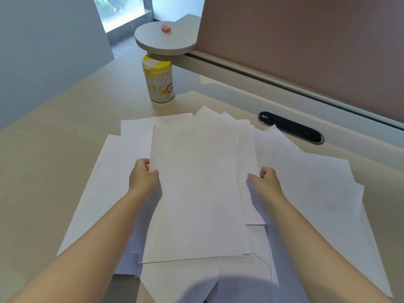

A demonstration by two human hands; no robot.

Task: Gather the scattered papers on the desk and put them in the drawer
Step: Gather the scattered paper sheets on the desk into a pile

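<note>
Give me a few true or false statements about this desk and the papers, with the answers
1. Both hands grip the raised stack of papers, the left hand at its left edge, the right hand at its right edge. True.
2. All the sheets are already gathered into one neat pile. False: loose sheets still lie fanned out on the desk around the stack.
3. A canister with a yellow lid stands beyond the papers. True.
4. The canister lies on its side. False: it stands upright.
5. A dark oval cable port is set into the desk to the right. True.
</note>
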